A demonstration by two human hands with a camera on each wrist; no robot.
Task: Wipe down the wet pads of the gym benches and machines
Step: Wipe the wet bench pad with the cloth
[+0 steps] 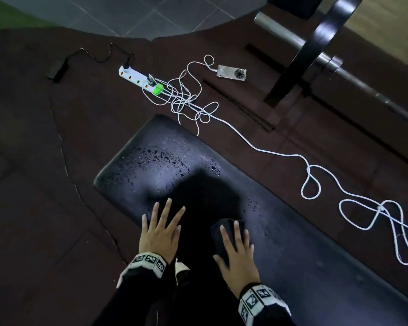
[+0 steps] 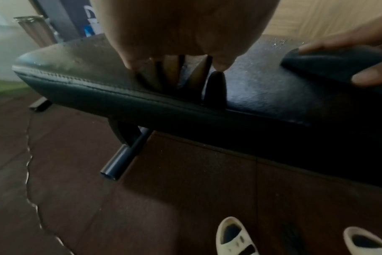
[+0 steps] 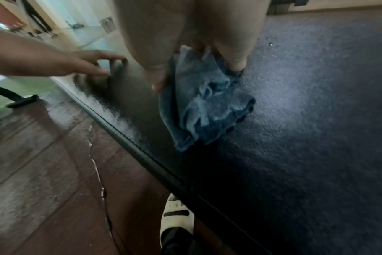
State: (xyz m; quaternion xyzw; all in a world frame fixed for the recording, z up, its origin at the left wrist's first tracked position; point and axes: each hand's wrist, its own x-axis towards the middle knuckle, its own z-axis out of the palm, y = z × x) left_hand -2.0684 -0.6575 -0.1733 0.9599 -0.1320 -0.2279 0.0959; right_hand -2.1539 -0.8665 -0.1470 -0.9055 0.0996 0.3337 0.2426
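On one wet bench pad (image 1: 292,243), left hand (image 1: 159,234) flat, right hand (image 1: 238,255) flat on one cloth (image 3: 207,103)

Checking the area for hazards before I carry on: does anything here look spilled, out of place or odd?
Yes. Water droplets bead on the far end of the bench pad, not yet wiped. On the floor beside that end, a power strip with tangled white cables and a phone lies near the wet pad.

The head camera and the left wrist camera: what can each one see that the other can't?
Only the head view shows the power strip, the white cables, a phone and the barbell. Only the left wrist view shows the bench leg and the white shoes. Both show the left hand flat on the wet pad and the right hand pressing the cloth.
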